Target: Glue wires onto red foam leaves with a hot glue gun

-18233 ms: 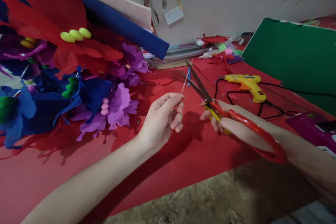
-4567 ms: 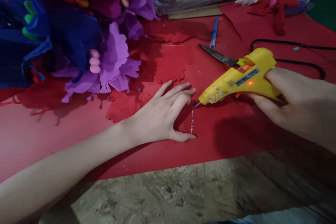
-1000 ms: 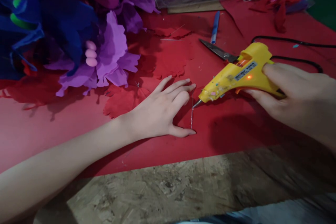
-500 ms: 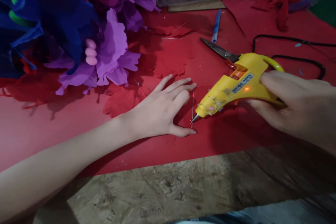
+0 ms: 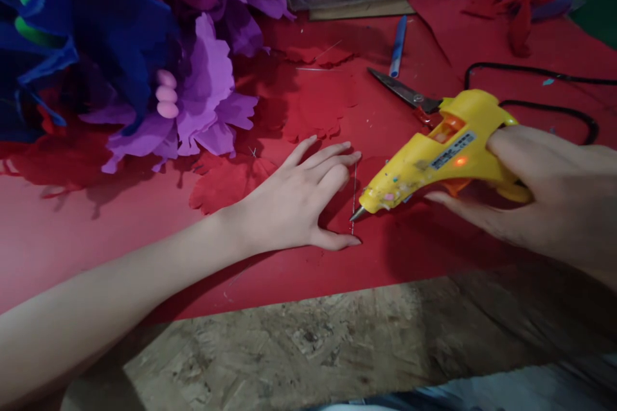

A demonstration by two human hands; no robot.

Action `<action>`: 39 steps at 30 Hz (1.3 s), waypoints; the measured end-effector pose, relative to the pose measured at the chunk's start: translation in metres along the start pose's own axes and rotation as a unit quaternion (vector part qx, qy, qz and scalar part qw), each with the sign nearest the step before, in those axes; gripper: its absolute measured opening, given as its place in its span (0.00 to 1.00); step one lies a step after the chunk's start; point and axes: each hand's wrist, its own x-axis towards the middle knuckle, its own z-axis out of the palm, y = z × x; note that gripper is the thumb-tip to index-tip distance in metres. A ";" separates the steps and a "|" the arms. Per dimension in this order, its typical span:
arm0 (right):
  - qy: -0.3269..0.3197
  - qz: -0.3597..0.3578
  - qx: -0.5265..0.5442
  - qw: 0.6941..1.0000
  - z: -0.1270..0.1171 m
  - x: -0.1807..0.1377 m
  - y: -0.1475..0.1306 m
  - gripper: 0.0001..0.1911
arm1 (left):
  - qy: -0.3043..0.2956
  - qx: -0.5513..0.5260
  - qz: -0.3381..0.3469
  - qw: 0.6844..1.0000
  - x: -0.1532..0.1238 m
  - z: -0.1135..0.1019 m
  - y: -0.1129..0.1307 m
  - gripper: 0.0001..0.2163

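Observation:
My right hand [image 5: 544,199] grips a yellow hot glue gun [image 5: 434,160], its small light glowing orange. The gun's metal nozzle [image 5: 358,214] touches or nearly touches a thin, pale, straight strand [image 5: 355,186], which could be wire or a line of glue. Spread over the red surface, my left hand [image 5: 308,199] has its fingertips and thumb tip near the two ends of that strand. Ruffled red petal pieces [image 5: 226,183] lie beside my left wrist, with more red petals [image 5: 313,103] beyond my fingers.
Large purple paper flowers [image 5: 207,90] and blue ones [image 5: 96,45] fill the upper left. Scissors [image 5: 402,90] and a blue pen [image 5: 398,45] lie behind the glue gun. A black cord [image 5: 540,74] loops at right. The chipboard edge [image 5: 289,347] runs along the front.
The glue gun has tilted slightly, its nozzle shifting a little up along the strand. My right fingers have loosened and extended beneath the handle. My left hand has stayed in place.

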 end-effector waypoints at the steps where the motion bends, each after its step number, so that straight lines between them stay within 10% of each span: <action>1: -0.004 -0.006 0.005 1.000 0.000 0.000 -0.001 0.20 | -0.001 0.000 0.000 1.000 0.000 0.000 0.000 0.23; 39: -0.077 0.042 0.051 0.995 -0.001 -0.002 0.002 0.25 | -0.010 0.016 -0.001 1.000 0.001 -0.001 0.001 0.25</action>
